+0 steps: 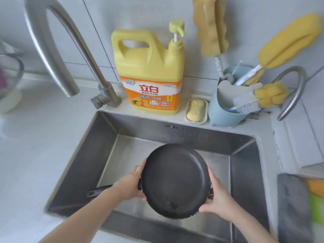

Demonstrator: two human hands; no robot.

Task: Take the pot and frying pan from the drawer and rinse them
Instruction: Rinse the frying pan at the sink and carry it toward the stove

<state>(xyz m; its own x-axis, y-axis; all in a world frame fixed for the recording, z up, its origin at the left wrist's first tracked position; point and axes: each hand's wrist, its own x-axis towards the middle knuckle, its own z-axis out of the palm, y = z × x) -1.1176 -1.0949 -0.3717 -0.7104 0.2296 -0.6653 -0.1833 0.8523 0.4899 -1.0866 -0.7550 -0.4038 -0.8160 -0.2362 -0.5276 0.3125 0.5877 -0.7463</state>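
A black frying pan (175,179) is held over the steel sink (98,148), its inside facing me and its dark handle (100,190) pointing left. My left hand (131,183) grips the pan's left rim near the handle's root. My right hand (215,195) grips the right rim, with the thumb at the lower edge. A small wet patch shows near the pan's lower rim. No water runs from the curved steel tap (57,48), whose spout ends above the sink's left side. No pot is in view.
Behind the sink stand a yellow detergent jug (150,71), a soap dish (196,110) and a blue holder (226,106) with brushes and sponges. A grey cloth (292,204) lies on the right counter. A bowl (10,76) sits far left.
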